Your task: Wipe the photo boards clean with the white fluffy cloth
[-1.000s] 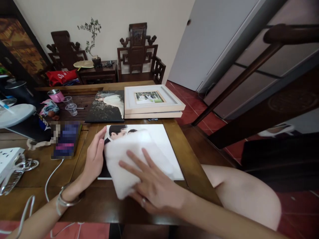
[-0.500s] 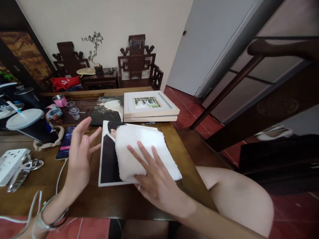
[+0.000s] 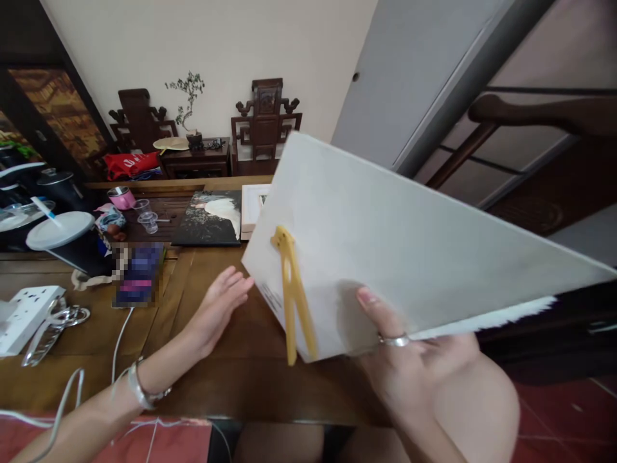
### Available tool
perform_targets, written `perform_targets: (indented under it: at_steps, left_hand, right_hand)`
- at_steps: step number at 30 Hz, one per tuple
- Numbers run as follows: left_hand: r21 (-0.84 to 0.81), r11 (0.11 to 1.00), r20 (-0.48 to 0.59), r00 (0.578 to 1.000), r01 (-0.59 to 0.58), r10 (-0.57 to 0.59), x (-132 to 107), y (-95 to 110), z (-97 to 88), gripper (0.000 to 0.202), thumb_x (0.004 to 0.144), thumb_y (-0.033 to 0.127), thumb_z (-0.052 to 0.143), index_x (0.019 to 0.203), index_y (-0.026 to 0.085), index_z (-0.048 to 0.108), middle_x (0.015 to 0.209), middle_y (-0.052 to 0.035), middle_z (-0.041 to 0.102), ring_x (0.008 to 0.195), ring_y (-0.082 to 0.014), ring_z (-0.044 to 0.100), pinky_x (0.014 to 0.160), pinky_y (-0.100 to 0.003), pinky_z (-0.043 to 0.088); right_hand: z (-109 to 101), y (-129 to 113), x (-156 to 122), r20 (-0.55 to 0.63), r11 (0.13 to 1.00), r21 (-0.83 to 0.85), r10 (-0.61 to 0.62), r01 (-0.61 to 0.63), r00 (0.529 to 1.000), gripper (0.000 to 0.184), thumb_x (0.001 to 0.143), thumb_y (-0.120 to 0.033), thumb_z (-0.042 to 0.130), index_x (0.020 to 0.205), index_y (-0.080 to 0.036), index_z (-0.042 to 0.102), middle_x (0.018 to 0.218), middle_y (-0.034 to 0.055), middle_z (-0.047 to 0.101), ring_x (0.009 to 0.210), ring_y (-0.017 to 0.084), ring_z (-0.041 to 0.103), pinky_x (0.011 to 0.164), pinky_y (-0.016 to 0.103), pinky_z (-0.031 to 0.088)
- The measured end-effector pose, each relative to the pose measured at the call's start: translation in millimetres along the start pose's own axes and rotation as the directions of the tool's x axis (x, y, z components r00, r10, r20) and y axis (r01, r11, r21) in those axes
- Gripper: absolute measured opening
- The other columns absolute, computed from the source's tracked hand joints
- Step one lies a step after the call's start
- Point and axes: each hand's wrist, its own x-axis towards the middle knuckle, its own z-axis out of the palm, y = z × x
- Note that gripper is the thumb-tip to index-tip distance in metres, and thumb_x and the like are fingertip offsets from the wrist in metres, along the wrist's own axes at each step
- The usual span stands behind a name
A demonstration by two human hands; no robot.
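Note:
My right hand (image 3: 402, 360) grips a photo board (image 3: 385, 238) by its lower edge, thumb on the pale back. The board is lifted and tilted, with its picture side turned away from me. A yellow fold-out stand (image 3: 292, 283) is fixed to that back near the left corner. Along the lower right edge shows a fringe of the white cloth (image 3: 511, 315); the rest of it is hidden behind the board. My left hand (image 3: 219, 308) is open, fingers stretched out, close to the board's left edge. Whether the fingertips touch it I cannot tell.
On the wooden table (image 3: 193, 379) lie another photo board (image 3: 212, 218), a light-framed picture (image 3: 250, 202) partly covered, a phone (image 3: 139, 273) with a cable, a power strip (image 3: 31, 315), a clear claw clip (image 3: 53, 328) and a lidded cup (image 3: 70, 241).
The photo board has come up off the table and turned over to show its back, held in my right hand with the cloth. My left hand has moved right, towards the board.

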Motion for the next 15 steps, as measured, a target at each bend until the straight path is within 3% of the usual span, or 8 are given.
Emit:
perform_targets:
  at_steps: [2,3,6,8,12,15]
  left_hand:
    - [-0.129,0.990,0.101,0.994,0.058,-0.045,0.8,-2.7,9.1,0.044,0.086,0.036,0.063,0.126,0.021,0.052,0.127,-0.0119,0.062,0.116,-0.0248,0.060,0.096,-0.041,0.050]
    - [-0.174,0.983,0.103,0.994,0.057,-0.039,0.9,-2.5,12.9,0.040,0.086,0.036,0.064,0.121,0.019,0.055,0.120,-0.0112,0.066,0.106,-0.0228,0.065,0.090,-0.037,0.054]
    - [-0.250,0.967,0.015,0.999,0.045,-0.043,0.9,0.4,20.8,0.027,0.089,0.033,0.060,0.109,0.015,0.061,0.104,-0.0092,0.072,0.081,-0.0170,0.070,0.072,-0.028,0.056]
    - [-0.282,0.957,-0.077,0.992,0.072,-0.098,0.1,2.3,23.1,0.021,0.094,0.031,0.053,0.106,0.015,0.061,0.099,-0.0075,0.073,0.072,-0.0147,0.069,0.065,-0.025,0.055]
    - [-0.252,0.962,-0.239,0.956,0.109,-0.170,0.5,4.1,16.9,0.019,0.097,0.026,0.046,0.102,0.015,0.061,0.091,-0.0060,0.074,0.066,-0.0140,0.069,0.058,-0.023,0.053]
    - [-0.179,0.974,-0.311,0.932,0.137,-0.188,5.4,3.1,1.9,0.022,0.097,0.027,0.046,0.104,0.014,0.062,0.080,-0.0050,0.074,0.055,-0.0145,0.066,0.052,-0.023,0.050]
  right_hand:
    - [12.2,-7.3,-2.6,-0.140,0.983,0.172,0.090,-0.065,0.986,0.033,0.069,-0.022,0.078,0.100,-0.019,0.066,0.095,0.0007,0.072,0.094,0.023,0.068,0.093,0.042,0.053]
    - [16.2,-8.9,-3.7,-0.147,0.963,0.242,0.155,-0.116,0.977,0.037,0.070,-0.021,0.077,0.105,-0.019,0.065,0.097,0.0003,0.071,0.094,0.021,0.068,0.091,0.039,0.054]
    - [14.7,-4.0,-4.2,-0.019,0.875,0.351,0.362,-0.333,0.932,0.043,0.073,-0.025,0.074,0.114,-0.021,0.062,0.103,0.0012,0.071,0.091,0.020,0.069,0.084,0.036,0.058]
    - [4.1,5.3,-0.8,0.064,0.802,0.360,0.488,-0.476,0.870,0.042,0.076,-0.033,0.071,0.115,-0.020,0.061,0.103,0.0032,0.071,0.089,0.022,0.070,0.084,0.040,0.058]
    - [-27.2,24.1,15.6,0.058,0.683,0.349,0.668,-0.642,0.742,0.042,0.076,-0.051,0.065,0.103,-0.018,0.065,0.098,0.0052,0.072,0.089,0.026,0.069,0.085,0.047,0.057]
    - [-49.4,29.5,32.5,0.001,0.699,0.280,0.686,-0.659,0.728,0.037,0.068,-0.046,0.073,0.094,-0.021,0.066,0.098,0.0048,0.072,0.091,0.027,0.068,0.082,0.046,0.059]
